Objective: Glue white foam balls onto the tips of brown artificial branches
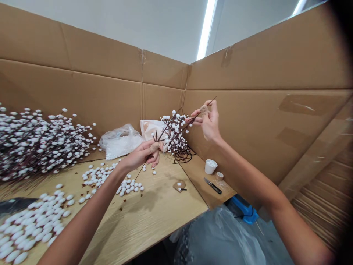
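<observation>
Branch: dark artificial stem set with white foam berries, held up at the centre of the head view, tilted, its thin tip pointing to 2 o'clock.

Left hand: at 8 o'clock, closed narrowly around the lower stem, with tan tape on the thumb; the stem's end pokes out below the hand.

Right hand: at 3 o'clock, pinching the upper stem between thumb and fingers, with tan tape on one finger.

Pile: heap of similar berry branches at 9 o'clock, lying on the table.

Loose berries: thick drift at 8 o'clock, with a looser scatter just under the left hand.

Bag: clear plastic, full of berries, at 9 o'clock, just beside a crumpled paper sheet behind the branch.

Wire: black tangle just below the branch.

Cup: small, white, holding berries, at 4 o'clock, just beside a tape roll and near black-handled snips.

Scrap: cardboard piece at 6 o'clock, with a few berries on it.

Table: light wood, under everything.

Walls: brown cardboard, from 9 round to 3 o'clock.

Floor: blue object and plastic sheet at 5 o'clock.
</observation>
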Tool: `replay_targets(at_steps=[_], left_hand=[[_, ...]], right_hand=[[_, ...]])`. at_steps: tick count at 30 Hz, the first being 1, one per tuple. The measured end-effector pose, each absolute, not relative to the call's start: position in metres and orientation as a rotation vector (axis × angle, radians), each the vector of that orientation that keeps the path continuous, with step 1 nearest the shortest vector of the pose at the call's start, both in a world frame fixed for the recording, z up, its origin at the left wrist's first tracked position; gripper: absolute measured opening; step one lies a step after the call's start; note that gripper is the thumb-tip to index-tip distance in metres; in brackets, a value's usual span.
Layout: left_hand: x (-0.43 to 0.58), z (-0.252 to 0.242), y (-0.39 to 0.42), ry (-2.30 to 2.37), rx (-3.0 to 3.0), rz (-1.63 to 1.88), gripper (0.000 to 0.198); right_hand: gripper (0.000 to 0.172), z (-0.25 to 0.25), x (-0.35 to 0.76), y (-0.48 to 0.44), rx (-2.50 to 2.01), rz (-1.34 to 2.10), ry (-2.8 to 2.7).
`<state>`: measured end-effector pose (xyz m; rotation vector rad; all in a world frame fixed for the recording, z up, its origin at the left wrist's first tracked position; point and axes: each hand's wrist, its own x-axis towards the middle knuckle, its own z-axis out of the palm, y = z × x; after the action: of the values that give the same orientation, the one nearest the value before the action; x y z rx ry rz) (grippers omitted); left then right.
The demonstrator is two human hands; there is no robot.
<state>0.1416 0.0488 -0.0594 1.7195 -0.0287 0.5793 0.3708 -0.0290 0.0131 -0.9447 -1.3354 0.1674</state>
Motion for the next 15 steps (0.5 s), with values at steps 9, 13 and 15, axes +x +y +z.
replay_targets(at_steps=[9,13,15], left_hand=[[0.169,-0.034,0.081,0.315,1.740,0.737,0.037],[0.226,-0.005,0.131,0.605,1.762,0.792,0.034],[0.260,0.011,0.157,0.736,1.807,0.808,0.030]], right_hand=[[0.026,0.026,0.387,-0.037,-0.896,0.096,-1.334],[0.018,0.026,0.397,-0.039,-0.864,-0.169,-1.288],[0.015,0.025,0.397,-0.042,-0.868,-0.260,-1.278]])
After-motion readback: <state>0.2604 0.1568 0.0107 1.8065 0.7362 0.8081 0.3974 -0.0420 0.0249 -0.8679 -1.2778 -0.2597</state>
